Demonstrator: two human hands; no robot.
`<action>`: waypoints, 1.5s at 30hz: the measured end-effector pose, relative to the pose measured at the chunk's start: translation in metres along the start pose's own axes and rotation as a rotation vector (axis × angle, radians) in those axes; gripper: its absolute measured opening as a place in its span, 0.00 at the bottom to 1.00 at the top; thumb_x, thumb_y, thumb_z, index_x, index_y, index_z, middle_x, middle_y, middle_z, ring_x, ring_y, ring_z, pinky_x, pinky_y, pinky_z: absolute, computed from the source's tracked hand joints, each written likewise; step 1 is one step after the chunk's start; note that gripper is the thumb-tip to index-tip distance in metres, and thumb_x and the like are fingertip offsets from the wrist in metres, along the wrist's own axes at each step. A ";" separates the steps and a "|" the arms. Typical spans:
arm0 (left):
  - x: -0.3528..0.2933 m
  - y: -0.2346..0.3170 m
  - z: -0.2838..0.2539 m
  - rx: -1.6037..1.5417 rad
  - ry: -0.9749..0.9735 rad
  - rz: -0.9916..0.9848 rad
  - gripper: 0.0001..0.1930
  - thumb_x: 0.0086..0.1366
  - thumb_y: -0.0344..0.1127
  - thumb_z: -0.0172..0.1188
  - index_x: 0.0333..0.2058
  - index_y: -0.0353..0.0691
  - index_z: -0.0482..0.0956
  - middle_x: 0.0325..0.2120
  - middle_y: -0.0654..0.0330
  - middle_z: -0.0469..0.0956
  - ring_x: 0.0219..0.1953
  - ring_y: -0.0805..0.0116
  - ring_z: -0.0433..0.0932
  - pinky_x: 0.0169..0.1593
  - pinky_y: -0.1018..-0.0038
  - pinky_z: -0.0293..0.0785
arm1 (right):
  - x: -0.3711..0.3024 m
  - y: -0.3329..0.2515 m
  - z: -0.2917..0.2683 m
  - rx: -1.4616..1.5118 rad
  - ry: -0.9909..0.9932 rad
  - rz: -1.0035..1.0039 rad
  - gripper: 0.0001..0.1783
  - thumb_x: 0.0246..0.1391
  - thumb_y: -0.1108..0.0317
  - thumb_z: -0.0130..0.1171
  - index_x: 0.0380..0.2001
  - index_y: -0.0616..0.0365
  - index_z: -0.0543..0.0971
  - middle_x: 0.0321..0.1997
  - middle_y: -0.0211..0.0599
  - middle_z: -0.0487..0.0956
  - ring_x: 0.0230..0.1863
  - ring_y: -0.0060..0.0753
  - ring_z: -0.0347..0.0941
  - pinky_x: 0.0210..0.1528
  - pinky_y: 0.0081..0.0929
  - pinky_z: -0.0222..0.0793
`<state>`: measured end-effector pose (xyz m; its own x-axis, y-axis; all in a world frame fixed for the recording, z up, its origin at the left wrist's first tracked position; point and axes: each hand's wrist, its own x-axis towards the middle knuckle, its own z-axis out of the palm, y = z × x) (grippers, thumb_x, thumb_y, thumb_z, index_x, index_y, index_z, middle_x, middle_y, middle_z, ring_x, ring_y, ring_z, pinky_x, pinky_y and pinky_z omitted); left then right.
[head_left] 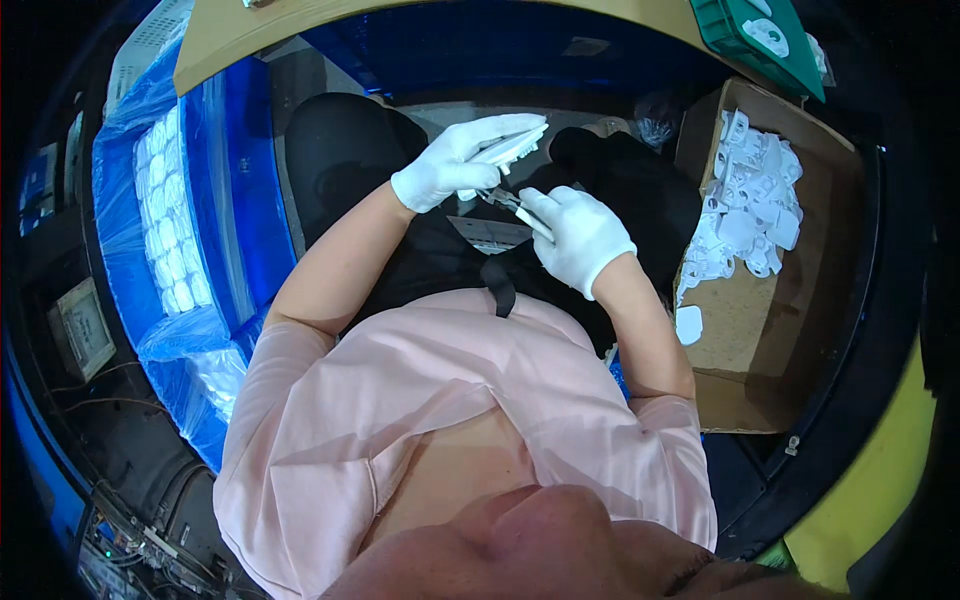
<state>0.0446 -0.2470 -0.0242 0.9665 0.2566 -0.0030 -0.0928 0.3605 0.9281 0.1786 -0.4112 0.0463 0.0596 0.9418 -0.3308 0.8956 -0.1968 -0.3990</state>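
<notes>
My left hand (440, 168), in a white glove, is closed on a white plastic part (518, 150) above my lap. Ridges or teeth show along the part's right edge, while the palm and fingers hide the rest. Wrapped in a matching glove, my right hand (588, 238) grips a pair of pliers (536, 223) with pale handles. The metal jaws of the pliers point up and left, close under the plastic part. Whether they touch it or bite on it I cannot tell.
A blue crate (262, 200) lined with blue plastic stands on my left, with rows of white pieces (165, 215) inside. On my right a cardboard box (725, 385) holds a heap of white plastic parts (750, 205). A tan tabletop (225, 40) and a green crate (790, 70) lie ahead.
</notes>
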 end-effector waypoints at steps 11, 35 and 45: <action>-0.009 -0.014 -0.004 0.095 0.112 -0.058 0.39 0.50 0.44 0.59 0.60 0.29 0.64 0.57 0.51 0.69 0.58 0.63 0.68 0.61 0.71 0.60 | 0.011 -0.009 0.017 0.027 -0.187 0.027 0.12 0.54 0.69 0.48 0.42 0.58 0.72 0.39 0.50 0.77 0.42 0.52 0.75 0.44 0.43 0.71; 0.146 0.087 -0.011 -0.410 0.483 0.276 0.31 0.69 0.51 0.47 0.62 0.34 0.55 0.57 0.47 0.64 0.58 0.49 0.67 0.61 0.54 0.66 | -0.145 0.336 0.138 0.430 0.783 1.238 0.12 0.48 0.66 0.52 0.34 0.62 0.76 0.26 0.45 0.77 0.25 0.40 0.73 0.30 0.40 0.67; 0.061 -0.031 -0.003 0.243 0.294 -0.253 0.13 0.65 0.39 0.56 0.45 0.40 0.76 0.29 0.68 0.75 0.28 0.80 0.71 0.34 0.82 0.68 | -0.129 0.369 0.160 0.903 0.620 1.327 0.28 0.50 0.58 0.51 0.51 0.68 0.72 0.46 0.52 0.76 0.43 0.41 0.74 0.45 0.34 0.69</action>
<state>0.1061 -0.2397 -0.0538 0.8393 0.4438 -0.3139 0.2304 0.2325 0.9449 0.4304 -0.6489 -0.1952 0.8398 -0.0648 -0.5390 -0.4017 -0.7420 -0.5366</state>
